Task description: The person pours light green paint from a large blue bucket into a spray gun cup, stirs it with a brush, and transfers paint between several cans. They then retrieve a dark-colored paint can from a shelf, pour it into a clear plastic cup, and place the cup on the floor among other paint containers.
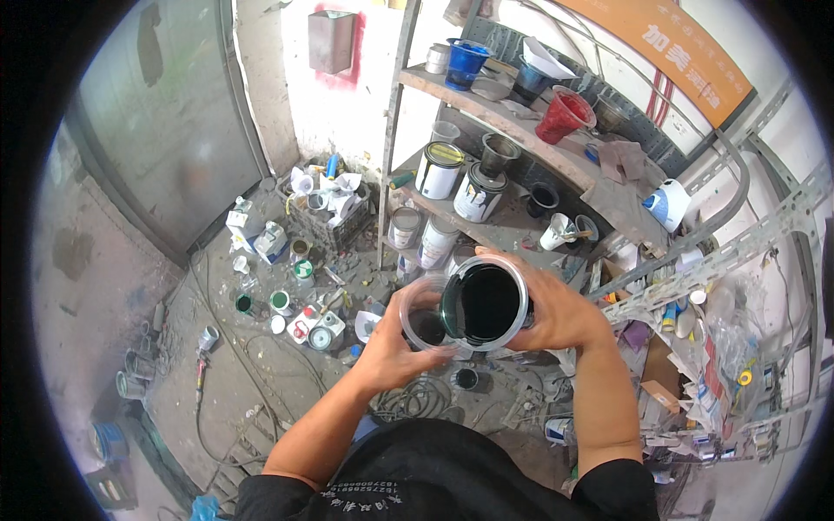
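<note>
In front of my chest my right hand [556, 304] is closed around a clear plastic cup of dark paint [488, 302], its inner wall coated dark green to black. My left hand [388, 352] grips a second clear plastic cup [424, 300], which looks mostly see-through with something dark near its bottom. The two cups touch or overlap at their rims, the paint cup lying over the right edge of the other. Whether paint is flowing between them I cannot tell. Below the cups, a small cup with dark contents [466, 379] stands on the floor.
A metal shelf [512, 122] ahead holds a blue cup [467, 63], a red cup [565, 115] and paint cans [440, 170]. A crate of rubbish [330, 213] stands by the wall. Cans, bottles and a hose [204, 417] litter the floor at left; piled boxes [665, 373] lie at right.
</note>
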The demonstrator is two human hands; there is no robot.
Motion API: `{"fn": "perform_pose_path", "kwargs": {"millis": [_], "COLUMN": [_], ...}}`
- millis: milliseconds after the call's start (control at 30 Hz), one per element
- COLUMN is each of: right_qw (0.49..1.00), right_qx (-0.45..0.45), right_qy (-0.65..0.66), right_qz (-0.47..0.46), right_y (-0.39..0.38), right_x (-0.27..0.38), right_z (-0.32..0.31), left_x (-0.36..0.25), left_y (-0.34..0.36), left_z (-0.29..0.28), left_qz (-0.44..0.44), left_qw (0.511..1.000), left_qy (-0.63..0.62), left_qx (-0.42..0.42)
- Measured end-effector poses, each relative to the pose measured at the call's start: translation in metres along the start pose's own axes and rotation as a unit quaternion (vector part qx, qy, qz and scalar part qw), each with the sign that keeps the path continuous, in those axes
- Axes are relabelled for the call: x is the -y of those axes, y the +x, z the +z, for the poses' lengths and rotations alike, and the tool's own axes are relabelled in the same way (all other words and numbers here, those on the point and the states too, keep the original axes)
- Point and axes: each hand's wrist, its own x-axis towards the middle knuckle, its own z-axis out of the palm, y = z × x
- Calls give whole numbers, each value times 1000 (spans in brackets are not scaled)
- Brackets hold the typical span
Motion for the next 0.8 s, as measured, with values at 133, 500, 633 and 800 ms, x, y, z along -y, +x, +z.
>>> {"fn": "perform_pose_path", "kwargs": {"millis": [133,500,633,800], "right_qw": [992,982,988,995], "right_qx": [-44,-85,-71,-5], "right_qy": [119,166,133,96], "right_qz": [5,25,21,37], "right_y": [-12,-27,-27,-20], "right_x": [-23,-37,-37,-26], "right_z": [18,32,31,26], "left_x": [6,-6,-8,-3], "left_y": [-3,0,1,5], "left_z": [-1,-5,-11,-25], "left_qz": [8,-9,-20,-40], "left_qw": [1000,998,997,994], "left_qy": [20,63,44,30], "left_qx": [-13,19,54,99]}}
